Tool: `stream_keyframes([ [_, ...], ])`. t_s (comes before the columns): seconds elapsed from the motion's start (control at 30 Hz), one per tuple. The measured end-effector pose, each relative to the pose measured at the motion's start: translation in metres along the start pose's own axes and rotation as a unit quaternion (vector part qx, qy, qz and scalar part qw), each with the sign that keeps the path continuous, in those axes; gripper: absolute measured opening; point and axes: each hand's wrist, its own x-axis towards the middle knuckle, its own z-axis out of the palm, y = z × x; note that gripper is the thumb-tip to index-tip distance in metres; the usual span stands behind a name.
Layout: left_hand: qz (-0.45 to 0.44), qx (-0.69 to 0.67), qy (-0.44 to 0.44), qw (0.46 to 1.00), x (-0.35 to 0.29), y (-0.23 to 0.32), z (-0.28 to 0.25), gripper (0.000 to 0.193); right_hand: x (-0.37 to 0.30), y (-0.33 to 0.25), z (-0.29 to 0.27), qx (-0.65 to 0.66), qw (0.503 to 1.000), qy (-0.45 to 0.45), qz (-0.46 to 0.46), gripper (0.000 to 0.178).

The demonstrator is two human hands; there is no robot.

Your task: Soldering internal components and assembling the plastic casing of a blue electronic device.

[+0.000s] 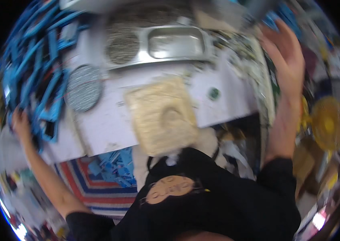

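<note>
The left hand (21, 121) is at the far left of the frame, at the lower edge of a heap of blue frame-like pieces (49, 94); its fingers are small and blurred there, so I cannot tell whether they pinch a piece or only touch one. The right hand (285, 56) is raised at the upper right, fingers apart and loosely curved, near a blurred grey object (256, 11); whether they touch is unclear. The blue pieces fill the left and upper left, lying across one another, so handling one well would likely mean gripping it by a single bar and easing it out along its length, lest its neighbours snag and slide. Just right of the heap lies a round silvery disc (84, 88), which is best kept clear of a dragged piece. Farther in, a tan pad (160, 114) sits at mid-frame, below a metal tray (143, 46) whose left well holds small grey bits (122, 47); a careful lift, rather than a sweep across the white table (234, 105), should avoid jolting them.
</note>
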Motion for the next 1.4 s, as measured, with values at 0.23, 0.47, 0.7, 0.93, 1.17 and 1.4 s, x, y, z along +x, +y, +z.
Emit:
stream_keyframes([
  [0.23,-0.014,0.026,0.083,0.996,0.032,0.114,0.035,0.028,-0.099,0.046,-0.051,-0.046,0.987,0.042,0.149,0.044],
  [0.47,0.204,0.045,0.065,0.976,0.031,0.138,-0.004,0.027,-0.078,0.019,-0.003,0.022,0.994,-0.073,0.082,0.031],
  [0.7,0.016,-0.187,-0.093,0.978,0.055,0.179,-0.076,0.032,-0.086,-0.013,0.03,0.039,0.988,-0.138,0.057,0.021],
  [0.93,0.251,-0.159,0.114,0.948,-0.077,0.349,-0.122,0.016,-0.111,-0.039,0.132,0.353,0.884,-0.267,0.149,0.05],
  [1.17,0.276,-0.244,-0.089,0.925,-0.232,0.452,-0.079,0.027,-0.116,-0.076,0.195,0.508,0.73,-0.219,0.4,0.046],
  [1.4,0.283,-0.315,-0.169,0.89,-0.267,0.456,-0.041,0.045,-0.114,-0.017,0.129,0.22,0.896,-0.282,0.263,0.044],
])
